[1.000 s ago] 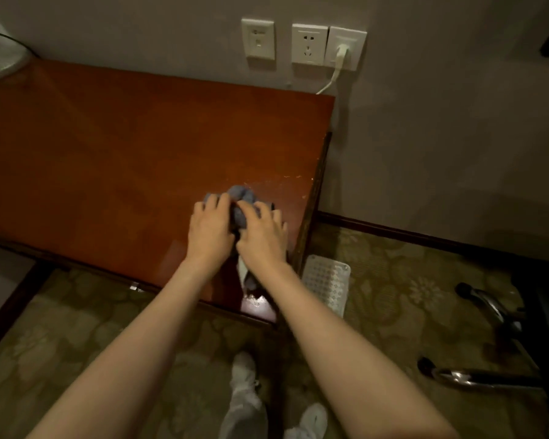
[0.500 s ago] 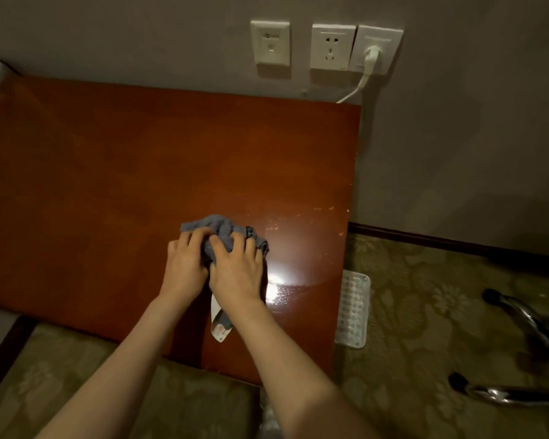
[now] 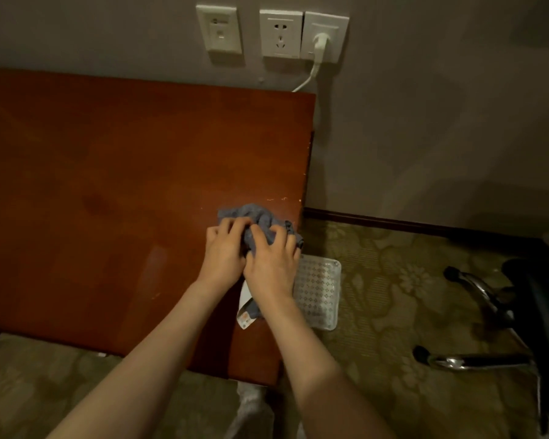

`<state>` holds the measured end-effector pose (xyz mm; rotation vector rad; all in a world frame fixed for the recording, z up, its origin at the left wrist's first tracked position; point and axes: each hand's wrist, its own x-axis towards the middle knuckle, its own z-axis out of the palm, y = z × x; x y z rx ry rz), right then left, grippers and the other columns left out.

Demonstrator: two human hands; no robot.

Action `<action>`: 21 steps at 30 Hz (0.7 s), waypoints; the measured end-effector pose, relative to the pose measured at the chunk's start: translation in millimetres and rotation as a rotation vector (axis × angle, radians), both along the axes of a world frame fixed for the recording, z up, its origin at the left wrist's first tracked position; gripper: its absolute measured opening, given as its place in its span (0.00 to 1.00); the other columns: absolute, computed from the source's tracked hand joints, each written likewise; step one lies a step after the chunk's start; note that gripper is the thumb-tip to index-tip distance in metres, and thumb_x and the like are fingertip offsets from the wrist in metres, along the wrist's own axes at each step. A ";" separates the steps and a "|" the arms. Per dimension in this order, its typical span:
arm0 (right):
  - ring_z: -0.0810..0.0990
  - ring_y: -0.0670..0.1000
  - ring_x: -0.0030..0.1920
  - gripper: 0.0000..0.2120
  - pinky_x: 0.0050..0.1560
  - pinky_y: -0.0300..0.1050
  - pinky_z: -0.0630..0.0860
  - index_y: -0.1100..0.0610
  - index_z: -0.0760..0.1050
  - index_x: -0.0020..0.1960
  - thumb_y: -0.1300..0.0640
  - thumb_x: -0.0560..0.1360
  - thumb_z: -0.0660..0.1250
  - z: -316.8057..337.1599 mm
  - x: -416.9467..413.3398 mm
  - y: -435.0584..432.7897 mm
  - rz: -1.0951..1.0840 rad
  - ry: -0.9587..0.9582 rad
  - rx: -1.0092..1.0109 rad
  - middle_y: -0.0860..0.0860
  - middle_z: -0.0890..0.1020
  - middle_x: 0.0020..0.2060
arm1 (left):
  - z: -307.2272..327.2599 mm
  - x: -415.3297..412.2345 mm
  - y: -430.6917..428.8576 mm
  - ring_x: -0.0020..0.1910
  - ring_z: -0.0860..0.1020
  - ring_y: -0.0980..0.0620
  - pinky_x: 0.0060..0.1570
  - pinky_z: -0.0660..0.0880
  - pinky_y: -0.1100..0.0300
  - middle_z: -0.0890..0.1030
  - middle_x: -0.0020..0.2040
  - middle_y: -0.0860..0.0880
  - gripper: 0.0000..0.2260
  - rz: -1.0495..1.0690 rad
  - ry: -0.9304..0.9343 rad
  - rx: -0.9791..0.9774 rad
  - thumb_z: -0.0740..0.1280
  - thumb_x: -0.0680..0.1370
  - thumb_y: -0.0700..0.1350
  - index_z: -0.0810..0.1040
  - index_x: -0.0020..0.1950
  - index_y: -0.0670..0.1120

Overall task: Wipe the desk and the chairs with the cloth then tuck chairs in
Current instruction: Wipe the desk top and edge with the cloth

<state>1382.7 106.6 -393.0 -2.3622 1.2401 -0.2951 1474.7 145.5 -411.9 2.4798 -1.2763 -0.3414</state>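
- Two bare hands work a bunched rag near the right end of a reddish-brown worktop (image 3: 108, 185), whose polished wood runs off to the left under dim light.
- Bearing down first is the left hand (image 3: 224, 253), its fingers (image 3: 232, 224) curled into the folds of the grey-blue cloth (image 3: 260, 217) and grasping them.
- Crumpled just short of the worktop's right edge, the cloth trails a white label (image 3: 244, 316) out between the forearms toward the near side.
- Touching its partner, the right hand (image 3: 271, 269) has its fingers (image 3: 278, 232) bent over the bundle, gripping it from the edge side.
- Soft and light by the look of it, the cloth should bunch and slip rather than resist. A hold on the thick middle wad, palms pressing from above, seems the surest way to drag it without it unrolling.
- Lying on the patterned carpet (image 3: 393, 312), a clear tray (image 3: 320, 293) sits just beside the worktop's right edge.
- Far right, the chair (image 3: 476, 361), seen only as chrome legs and a dark mass, stands well apart from the worktop, not yet tucked in.
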 end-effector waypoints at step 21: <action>0.66 0.59 0.61 0.21 0.61 0.55 0.67 0.51 0.71 0.68 0.58 0.75 0.64 46.9 -28.5 -65.4 -0.125 -0.237 0.023 0.55 0.70 0.62 | 50.1 -25.3 -73.2 0.52 0.72 0.41 0.50 0.68 0.52 0.74 0.57 0.45 0.17 -0.120 -0.237 -0.185 0.64 0.73 0.42 0.72 0.62 0.47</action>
